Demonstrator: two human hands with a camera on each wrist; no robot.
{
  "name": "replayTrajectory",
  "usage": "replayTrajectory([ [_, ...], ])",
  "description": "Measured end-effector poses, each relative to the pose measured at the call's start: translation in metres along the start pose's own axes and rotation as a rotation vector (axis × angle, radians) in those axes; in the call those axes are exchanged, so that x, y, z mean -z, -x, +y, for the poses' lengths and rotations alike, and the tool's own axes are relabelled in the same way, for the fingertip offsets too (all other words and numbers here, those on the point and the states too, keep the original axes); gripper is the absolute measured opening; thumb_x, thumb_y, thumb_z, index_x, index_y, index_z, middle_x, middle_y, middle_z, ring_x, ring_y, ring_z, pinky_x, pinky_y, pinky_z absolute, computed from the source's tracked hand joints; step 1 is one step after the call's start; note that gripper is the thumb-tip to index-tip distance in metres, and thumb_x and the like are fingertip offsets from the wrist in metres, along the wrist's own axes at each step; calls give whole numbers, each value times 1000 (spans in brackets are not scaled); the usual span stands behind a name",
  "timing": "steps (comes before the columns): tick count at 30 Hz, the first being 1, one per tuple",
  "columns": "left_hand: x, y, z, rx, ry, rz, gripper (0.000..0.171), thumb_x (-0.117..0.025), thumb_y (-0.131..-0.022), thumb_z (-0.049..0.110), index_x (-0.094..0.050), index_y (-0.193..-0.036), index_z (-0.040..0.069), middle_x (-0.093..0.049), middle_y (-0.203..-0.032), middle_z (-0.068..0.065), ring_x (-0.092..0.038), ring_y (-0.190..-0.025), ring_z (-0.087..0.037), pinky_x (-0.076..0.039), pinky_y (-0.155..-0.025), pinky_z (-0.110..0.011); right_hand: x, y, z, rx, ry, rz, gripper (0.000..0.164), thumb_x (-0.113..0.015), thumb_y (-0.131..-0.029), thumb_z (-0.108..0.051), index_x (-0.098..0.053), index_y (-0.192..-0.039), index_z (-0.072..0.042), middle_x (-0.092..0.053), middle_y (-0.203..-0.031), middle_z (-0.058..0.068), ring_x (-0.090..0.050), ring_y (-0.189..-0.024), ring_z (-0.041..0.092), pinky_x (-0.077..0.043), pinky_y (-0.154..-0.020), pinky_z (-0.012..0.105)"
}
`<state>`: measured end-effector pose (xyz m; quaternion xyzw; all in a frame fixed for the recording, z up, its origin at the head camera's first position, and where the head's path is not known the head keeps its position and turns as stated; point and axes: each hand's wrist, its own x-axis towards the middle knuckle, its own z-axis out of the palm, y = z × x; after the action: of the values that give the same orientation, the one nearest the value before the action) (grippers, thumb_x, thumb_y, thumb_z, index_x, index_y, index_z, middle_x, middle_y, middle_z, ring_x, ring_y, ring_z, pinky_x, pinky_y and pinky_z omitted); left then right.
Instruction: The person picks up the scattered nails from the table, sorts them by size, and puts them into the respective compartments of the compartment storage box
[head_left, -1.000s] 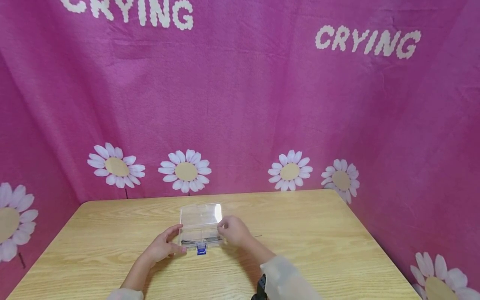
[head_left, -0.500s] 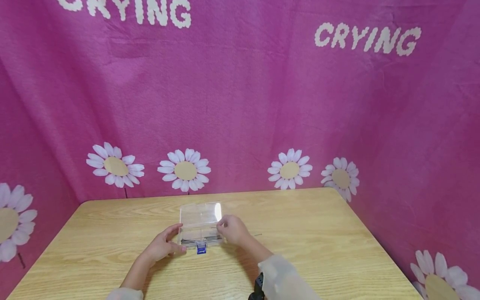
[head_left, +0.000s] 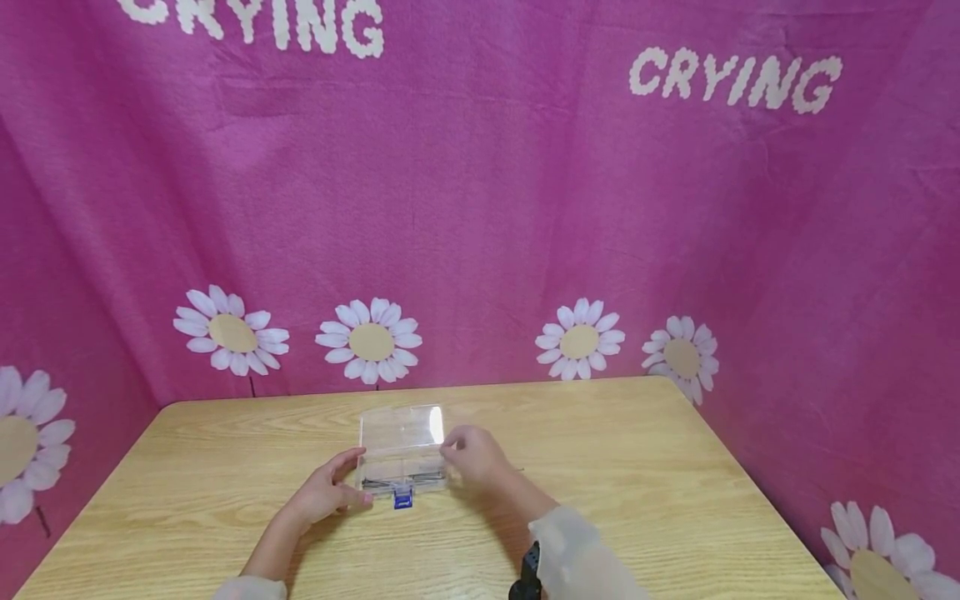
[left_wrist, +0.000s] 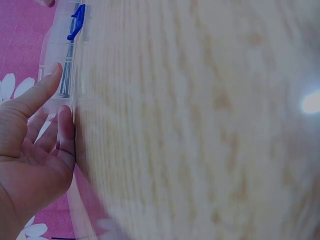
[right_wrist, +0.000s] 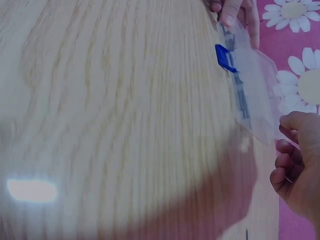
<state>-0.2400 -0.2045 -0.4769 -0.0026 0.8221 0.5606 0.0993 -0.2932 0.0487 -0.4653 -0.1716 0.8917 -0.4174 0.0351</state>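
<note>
A clear plastic box (head_left: 390,467) with a blue latch (head_left: 403,498) sits on the table with its lid (head_left: 397,429) raised at the back. Thin dark metal pins, perhaps nails, (head_left: 427,477) lie along its front compartments. My left hand (head_left: 322,496) grips the left side, thumb at the front corner and fingers toward the rear, also seen in the left wrist view as a hand (left_wrist: 35,145) around the end. At the right side, beside the hinge, is my right hand (head_left: 480,458); its fingers curl with thumb and forefinger close together. Whether they pinch anything is too small to tell.
A thin pin (head_left: 521,470) lies on the wooden table (head_left: 615,500) right of the box, partly behind the right wrist. Pink cloth (head_left: 480,208) with printed daisies surrounds the table's back and sides. A black device (head_left: 527,575) is strapped at the right wrist.
My right hand has shifted slightly right and back from over the box's right compartment. A thin line near its fingertips half a second ago no longer shows. The left hand stays put.
</note>
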Motion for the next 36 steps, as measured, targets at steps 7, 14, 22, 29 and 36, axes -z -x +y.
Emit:
replayTrajectory([
  [7, -1, 0, 1, 18, -20, 14, 81, -75, -72, 5, -35, -143, 6, -29, -147, -28, -51, -96, -22, -43, -63, -30, 21, 5, 12, 32, 53, 19, 10, -60, -88, -15, -65, -87, -6, -57, -76, 3, -49, -70, 14, -42, -62, 27],
  [14, 0, -1, 0, -12, -14, -12, 83, -74, -73, 4, -31, -144, 4, -26, -147, -30, -50, -80, -18, -43, -61, -28, 37, 10, 26, 73, 114, 26, 11, -61, -86, -16, -65, -84, -6, -61, -79, 3, -50, -72, 13, -43, -65, 28],
  [22, 0, -2, -2, 6, -19, 2, 83, -76, -71, 5, -34, -143, 5, -29, -147, -29, -50, -102, -25, -44, -63, -30, 53, 17, 43, 41, 120, 28, 8, -62, -85, -14, -64, -83, -7, -63, -82, 4, -53, -75, 14, -46, -69, 31],
  [29, -1, -1, 0, 3, -25, 4, 83, -75, -71, 5, -34, -143, 5, -28, -147, -29, -52, -95, -22, -43, -63, -29, 64, 25, 59, 45, 151, 41, 6, -64, -81, -12, -65, -80, -6, -64, -80, 3, -54, -74, 13, -47, -69, 30],
  [36, -1, -1, 0, -16, -27, 3, 83, -75, -72, 4, -33, -143, 4, -26, -147, -31, -53, -98, -22, -44, -63, -30, 75, 35, 71, 23, 155, 27, 6, -64, -81, -12, -65, -81, -6, -64, -79, 2, -52, -70, 12, -46, -66, 28],
])
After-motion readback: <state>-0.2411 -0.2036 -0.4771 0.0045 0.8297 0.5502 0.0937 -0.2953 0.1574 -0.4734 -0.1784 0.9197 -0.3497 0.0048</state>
